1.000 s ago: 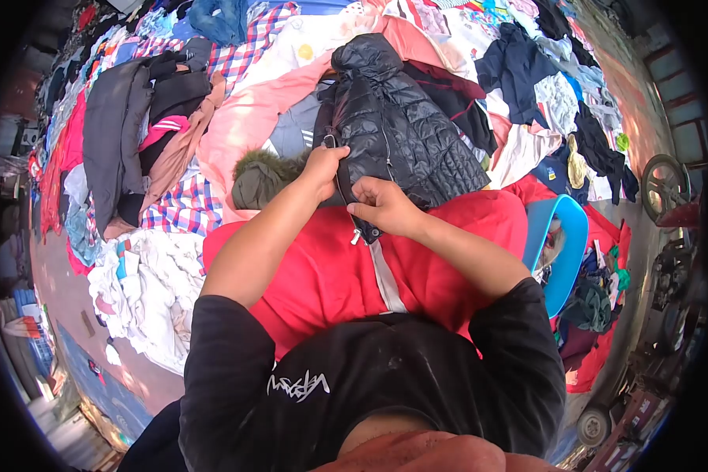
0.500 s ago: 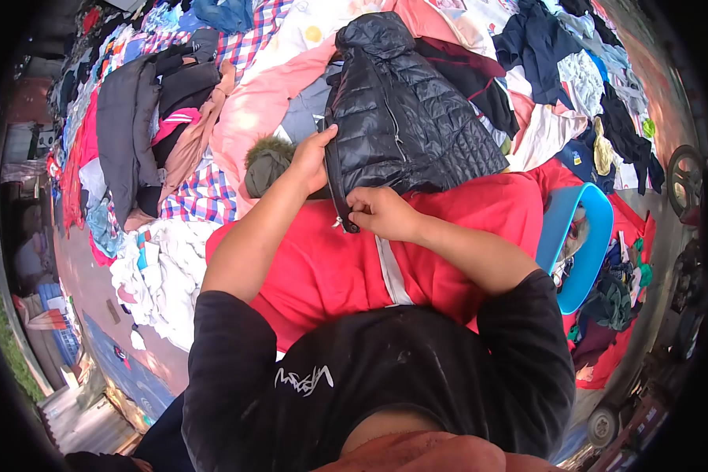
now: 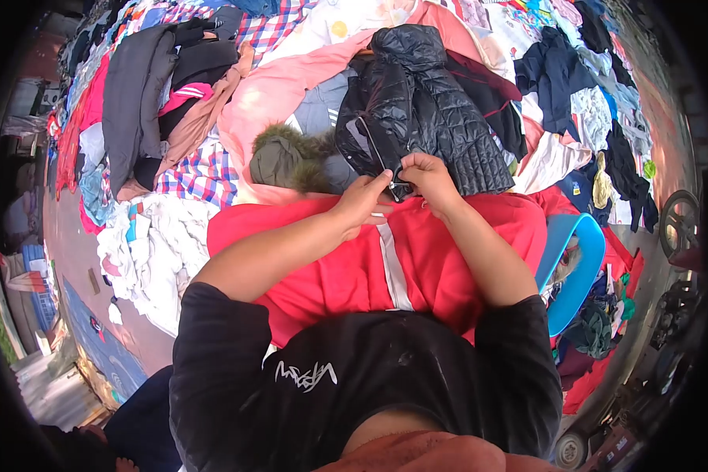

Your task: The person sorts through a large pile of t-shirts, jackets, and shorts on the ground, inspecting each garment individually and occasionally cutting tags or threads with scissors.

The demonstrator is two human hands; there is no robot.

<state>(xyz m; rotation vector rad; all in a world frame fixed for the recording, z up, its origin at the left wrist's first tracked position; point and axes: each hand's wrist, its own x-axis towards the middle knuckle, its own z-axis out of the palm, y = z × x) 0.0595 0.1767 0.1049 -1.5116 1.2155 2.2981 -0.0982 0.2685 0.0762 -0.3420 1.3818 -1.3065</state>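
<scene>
a: where's the black quilted jacket point(image 3: 464, 126)?
b: in front of the person, its hooded end pointing away and its hem near the lap, just beyond the red trousers point(image 3: 315, 267). it lies over other clothes, with a pink garment point(image 3: 252, 114) spreading to the left.
a: and the hands?
b: close together at the near end of the jacket's front. the right hand point(image 3: 431, 182) has its thumb and fingers clamped on the jacket's edge. the left hand point(image 3: 360, 206) is just beside it, thumb tip touching the edge by the zipper point(image 3: 371, 141), the lower fingers loosely bent and apart from each other.
a: is the left one pinching too?
b: can't tell; its index finger is partly hidden.
a: how's the zipper sitting?
b: slanting down towards both hands, with a strip of grey lining point(image 3: 359, 135) showing beside it.
a: what's next to the jacket?
b: an olive garment with fur trim point(image 3: 277, 160) on its left, and a dark garment with maroon trim point(image 3: 488, 98) on its right.
a: further out?
b: a dark grey padded garment point(image 3: 138, 102) well off to the left, white clothes point(image 3: 157, 252) heaped nearer the body on that side, and a blue plastic rim point(image 3: 588, 271) by the right side of the red trousers.
</scene>
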